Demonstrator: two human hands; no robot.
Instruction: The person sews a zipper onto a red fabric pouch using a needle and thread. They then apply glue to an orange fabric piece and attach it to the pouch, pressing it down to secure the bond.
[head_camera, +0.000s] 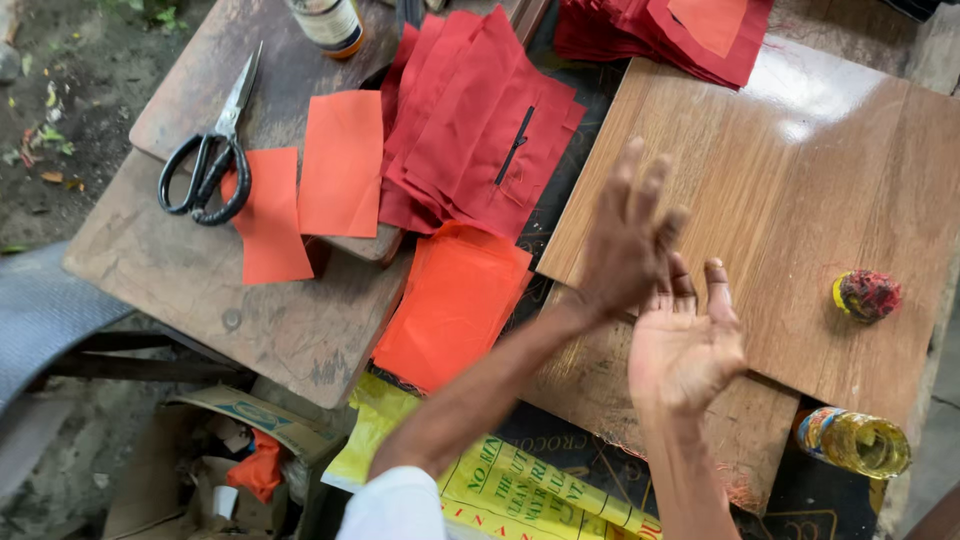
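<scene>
Black-handled scissors (212, 150) far left on worn counter (170, 270), blades toward top. Beside them two orange fabric pieces (340, 165), flat; dark red stack (480, 130) with black slit just right; orange stack (452, 305) below it. Left hand (632, 240) raised, fingers spread, grasping nothing, blurred. Right hand (682, 350) palm up, empty, touching left hand. Both over glossy wooden board (820, 190). Thread ball (866, 295) right. Dirt ground upper left.

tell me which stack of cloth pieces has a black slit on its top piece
The dark red stack in the middle of the bench, right of the scissors. Its top piece carries a short black slit; the orange stack below it and the red pile at the top edge show none.
</scene>
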